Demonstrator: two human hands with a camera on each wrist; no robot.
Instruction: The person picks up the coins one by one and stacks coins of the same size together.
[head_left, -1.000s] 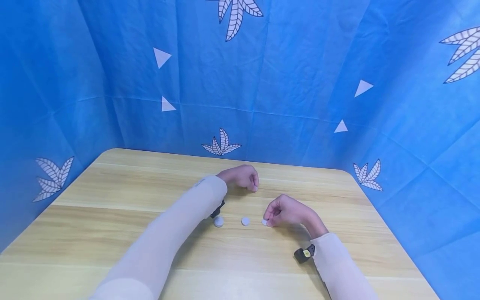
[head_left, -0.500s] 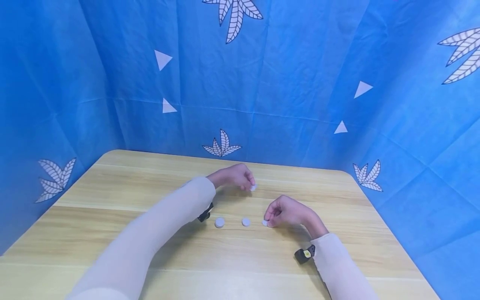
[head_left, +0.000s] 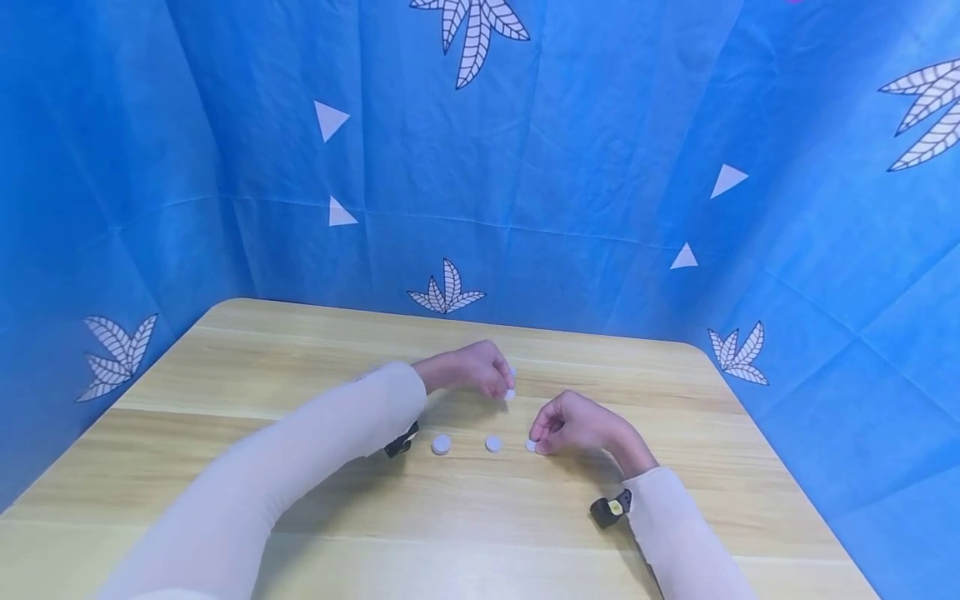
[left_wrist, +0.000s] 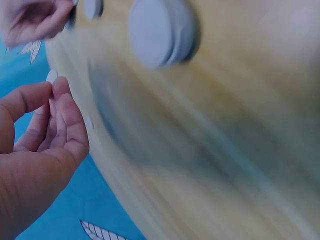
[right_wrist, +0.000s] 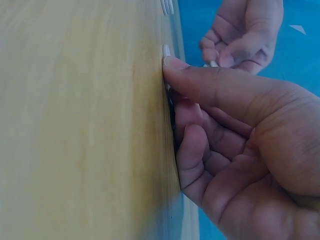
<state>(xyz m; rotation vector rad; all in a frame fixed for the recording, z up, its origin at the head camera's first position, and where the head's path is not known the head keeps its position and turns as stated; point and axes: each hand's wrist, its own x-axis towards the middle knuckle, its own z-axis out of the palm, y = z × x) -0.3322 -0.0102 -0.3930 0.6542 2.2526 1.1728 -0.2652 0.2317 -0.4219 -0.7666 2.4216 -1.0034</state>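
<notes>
Small white discs lie on the wooden table in the head view. My left hand (head_left: 480, 367) is just above the table towards the back, with its thumb and forefinger pinching a small white disc (left_wrist: 52, 76). Behind its fingertips another white disc (head_left: 513, 372) shows on the table, partly hidden. My right hand (head_left: 573, 423) rests low at the tabletop and pinches a white disc (head_left: 531, 446), its thumb tip on the rim in the right wrist view; the forefinger's contact is hidden there. A middle disc (head_left: 492, 444) lies left of this hand.
A thicker white piece (head_left: 441, 444), which looks like stacked discs in the left wrist view, sits near the left forearm. The wooden table (head_left: 420, 533) has rounded far corners. Blue curtains (head_left: 570, 167) with leaf prints stand behind it and at both sides.
My left hand has drawn slightly left, then come nearer, and a disc now shows at its fingertips with another behind it. The right hand has stayed in place.
</notes>
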